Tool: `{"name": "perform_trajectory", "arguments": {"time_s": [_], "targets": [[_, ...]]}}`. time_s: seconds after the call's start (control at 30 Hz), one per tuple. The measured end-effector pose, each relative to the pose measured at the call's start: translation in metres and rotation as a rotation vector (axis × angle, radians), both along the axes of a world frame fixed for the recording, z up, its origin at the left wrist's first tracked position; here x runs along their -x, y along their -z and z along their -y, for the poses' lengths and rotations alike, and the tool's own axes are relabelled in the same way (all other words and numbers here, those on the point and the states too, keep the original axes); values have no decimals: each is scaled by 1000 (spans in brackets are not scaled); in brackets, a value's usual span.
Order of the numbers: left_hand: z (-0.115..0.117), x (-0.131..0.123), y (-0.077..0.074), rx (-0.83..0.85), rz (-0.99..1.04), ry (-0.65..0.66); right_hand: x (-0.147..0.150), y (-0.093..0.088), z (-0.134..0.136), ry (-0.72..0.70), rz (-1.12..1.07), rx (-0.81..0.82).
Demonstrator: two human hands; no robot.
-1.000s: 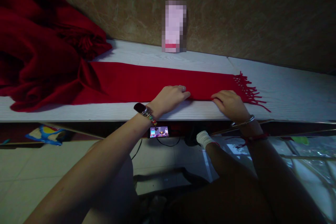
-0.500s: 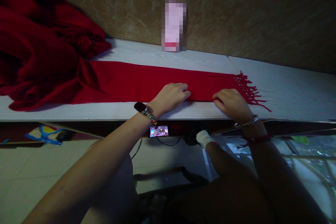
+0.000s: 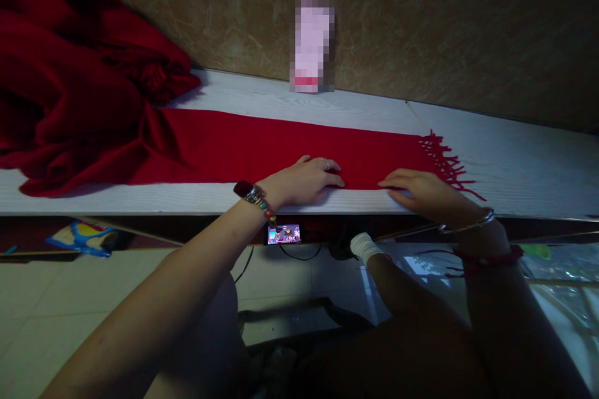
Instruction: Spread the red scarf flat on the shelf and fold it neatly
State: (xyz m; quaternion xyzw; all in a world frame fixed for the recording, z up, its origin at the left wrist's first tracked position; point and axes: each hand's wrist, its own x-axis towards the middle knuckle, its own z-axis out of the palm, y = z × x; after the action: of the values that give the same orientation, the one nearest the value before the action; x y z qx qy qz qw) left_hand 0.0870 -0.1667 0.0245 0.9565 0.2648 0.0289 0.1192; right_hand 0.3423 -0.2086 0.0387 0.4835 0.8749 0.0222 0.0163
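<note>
Two on scarf (image 3: 262,146) edge (left grip (image 3: 304,179), right grip (image 3: 423,193)).

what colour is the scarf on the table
The scarf is deep red, fringe included; best seen in the head view.

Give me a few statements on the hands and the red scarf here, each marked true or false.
Both the left hand and the right hand lie at the near edge of the red scarf. True.
The scarf's fringe lies left of the left hand. False: the fringe is right of the right hand.
A heap of red cloth lies at the left end of the table. True.
The left wrist is bare. False: it wears a watch and beads.
</note>
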Motion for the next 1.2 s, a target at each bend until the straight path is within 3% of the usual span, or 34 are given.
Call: {"name": "perform_trajectory", "arguments": {"time_s": [0.2,0.4,0.6,0.73,0.87,1.03,1.2], "targets": [[-4,4,-2,173,-9,-6,6,-7,1,42,-15,48],[-5,3,-1,180,-49,-49,25,13,-22,216,-172,-150],[-2,4,-4,169,-108,-73,34,35,-35,390,-113,38],[-2,6,-4,166,-94,-54,12,44,-33,418,-68,3],[-4,6,-3,180,-96,-44,-33,57,-33,471,-117,-70],[-3,7,-4,188,-107,-33,-82,61,-35,673,-196,-115],[-10,13,-3,161,-7,-117,-78,47,-38,803,-173,-203]]}}
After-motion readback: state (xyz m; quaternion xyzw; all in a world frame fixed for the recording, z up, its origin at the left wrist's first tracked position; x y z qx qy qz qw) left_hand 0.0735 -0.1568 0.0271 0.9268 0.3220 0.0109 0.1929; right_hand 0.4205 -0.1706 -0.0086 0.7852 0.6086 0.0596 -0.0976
